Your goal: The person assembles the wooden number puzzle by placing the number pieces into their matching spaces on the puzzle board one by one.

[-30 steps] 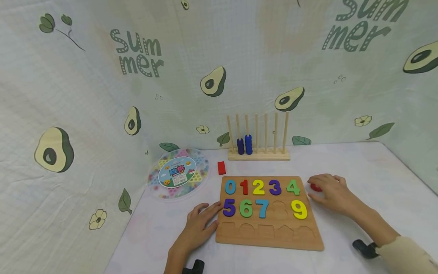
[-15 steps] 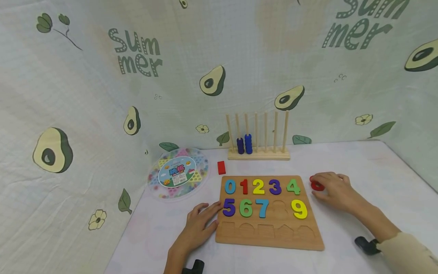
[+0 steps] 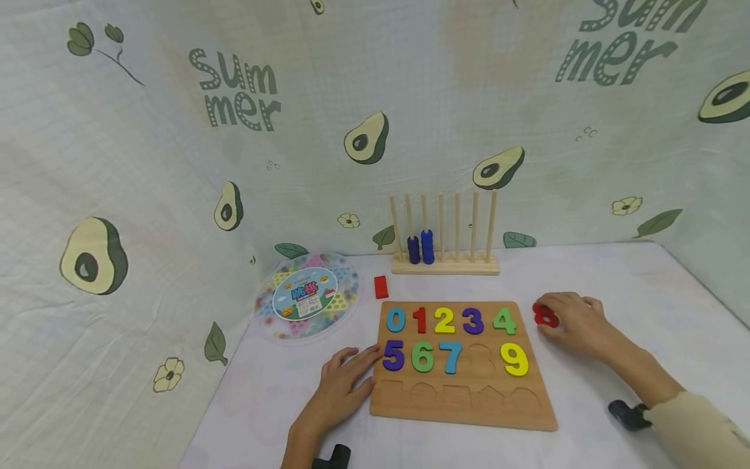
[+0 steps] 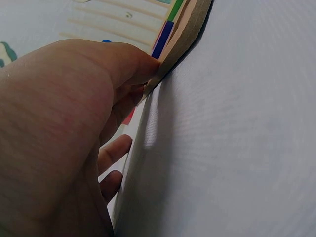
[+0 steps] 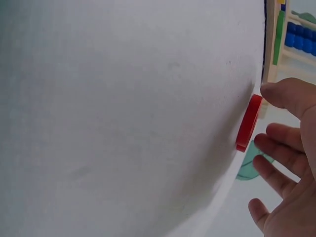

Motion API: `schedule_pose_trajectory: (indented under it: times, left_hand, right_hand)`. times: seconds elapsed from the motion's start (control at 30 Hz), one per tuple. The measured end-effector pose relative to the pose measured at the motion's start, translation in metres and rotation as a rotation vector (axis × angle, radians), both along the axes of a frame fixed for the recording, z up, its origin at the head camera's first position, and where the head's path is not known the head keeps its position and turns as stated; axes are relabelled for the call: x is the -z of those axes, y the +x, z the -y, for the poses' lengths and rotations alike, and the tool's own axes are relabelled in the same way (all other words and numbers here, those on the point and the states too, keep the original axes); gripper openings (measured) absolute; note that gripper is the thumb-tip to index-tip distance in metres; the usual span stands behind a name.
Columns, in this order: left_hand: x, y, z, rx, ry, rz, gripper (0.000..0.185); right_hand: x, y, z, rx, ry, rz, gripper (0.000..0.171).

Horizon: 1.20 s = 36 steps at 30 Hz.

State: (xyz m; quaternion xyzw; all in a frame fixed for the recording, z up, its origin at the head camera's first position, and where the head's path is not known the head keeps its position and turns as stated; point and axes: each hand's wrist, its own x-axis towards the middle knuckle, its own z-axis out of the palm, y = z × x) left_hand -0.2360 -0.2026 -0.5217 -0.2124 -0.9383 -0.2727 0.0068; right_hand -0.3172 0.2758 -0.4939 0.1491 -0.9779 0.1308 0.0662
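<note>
On the white tabletop, just past the right edge of a wooden number board [image 3: 387,405], lies a red number 8 [image 3: 546,315]. My right hand [image 3: 577,322] is over its right side, partly covering it. In the right wrist view the thumb tip is at one end of the red 8 [image 5: 249,122]; the fingers spread close behind it. My left hand [image 3: 342,384] rests by the board's left edge, fingertips touching the wood near the purple 5 [image 3: 393,355]. Numbers 0 to 7 and the yellow 9 [image 3: 514,359] sit on the board. An 8-shaped recess shows between the 7 and the 9.
Behind the board stands a wooden peg rack [image 3: 445,267] with blue beads on two pegs. A small red block [image 3: 381,287] lies before it. Further left is a round clear game box [image 3: 307,296]. Below the number rows the board has a row of shape recesses.
The red 8 has turned under my right hand and shows more than before. My right fingers have shifted slightly around it. The left hand stays at the board's edge.
</note>
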Motion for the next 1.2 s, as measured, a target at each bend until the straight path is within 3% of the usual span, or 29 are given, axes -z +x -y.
schedule_pose_trajectory:
  times: [0.47,1.2]
  left_hand:
    - [-0.004,0.000,-0.001,0.000,0.003,-0.008,0.048]
    - [-0.004,0.001,-0.001,-0.005,-0.002,0.006,0.048]
  right_hand:
    - [0.003,-0.007,-0.010,0.028,-0.005,0.072,0.059]
    - [-0.002,0.006,-0.009,0.004,-0.014,0.003,0.056]
